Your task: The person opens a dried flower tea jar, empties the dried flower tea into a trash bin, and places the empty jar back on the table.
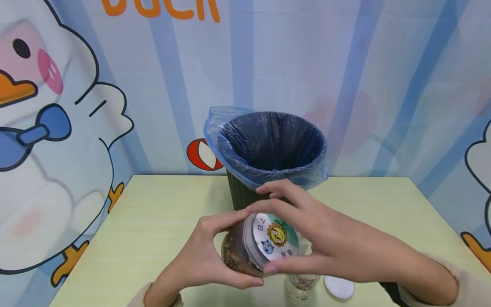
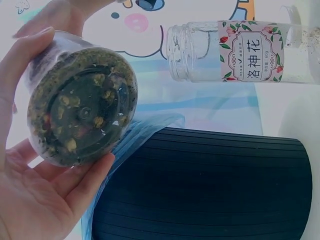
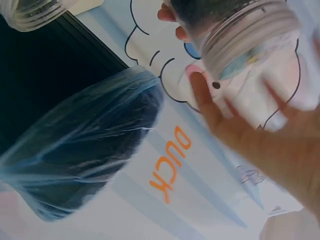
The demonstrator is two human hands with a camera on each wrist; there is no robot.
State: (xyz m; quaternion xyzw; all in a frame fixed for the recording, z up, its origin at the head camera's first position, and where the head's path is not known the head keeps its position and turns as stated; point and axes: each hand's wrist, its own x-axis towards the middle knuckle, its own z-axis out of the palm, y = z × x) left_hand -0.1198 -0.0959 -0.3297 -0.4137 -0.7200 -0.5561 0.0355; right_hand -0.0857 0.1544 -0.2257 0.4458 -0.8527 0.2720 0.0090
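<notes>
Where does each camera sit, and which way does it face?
Head: on the head, looking forward and down at a jar; left hand and right hand show.
Left wrist: on that wrist, facing the jar's base; left hand, part of the right.
Right wrist: likewise, facing the lid side; right hand, some left fingers.
Both wrist views share the jar and bin bag.

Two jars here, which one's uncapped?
The clear jar with the floral label, standing on the table: its threaded mouth is bare. The other jar, held in the left hand, has a sunflower-print lid on.
</notes>
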